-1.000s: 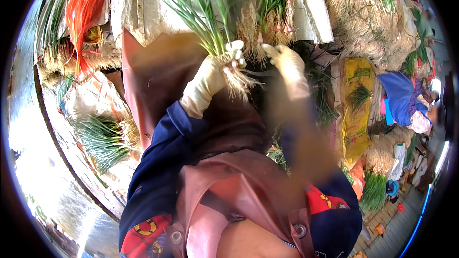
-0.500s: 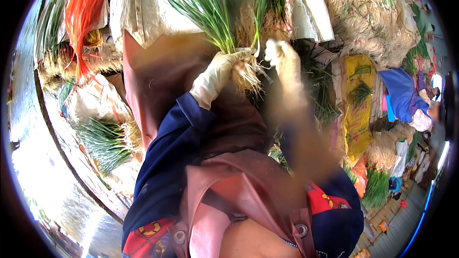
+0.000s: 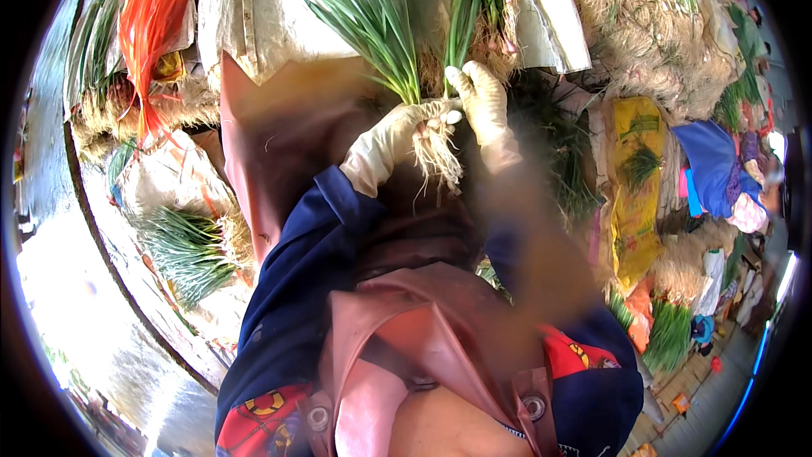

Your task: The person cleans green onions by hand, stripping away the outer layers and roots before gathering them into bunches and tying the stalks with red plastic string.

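Observation:
My gloved left hand (image 3: 382, 142) is closed around a bunch of spring onions (image 3: 376, 34), leaves pointing up and away, pale stringy roots (image 3: 437, 156) hanging below the fingers. Close beside it on the right, my gloved right hand (image 3: 486, 108) pinches a few more spring onion stalks (image 3: 462, 30) near their white ends; the fingertips of both hands nearly meet. Behind the right hand lies a heap of spring onions (image 3: 497, 0) with reddish bulbs. A dark blur covers part of my right forearm.
Orange plastic strips (image 3: 156, 25) hang at the far left above root-ended bundles. Lower left, spring onions (image 3: 182, 250) lie on a pale sack. A large rooty pile (image 3: 647, 51) fills the far right, with a yellow sack (image 3: 636, 203) and blue cloth (image 3: 706, 165) below. A maroon apron (image 3: 292, 148) covers my lap.
My right hand has moved slightly left and up and now pinches the stalks beside the bunch. The left hand still holds its bunch, shifted slightly right, its roots now gathered more narrowly.

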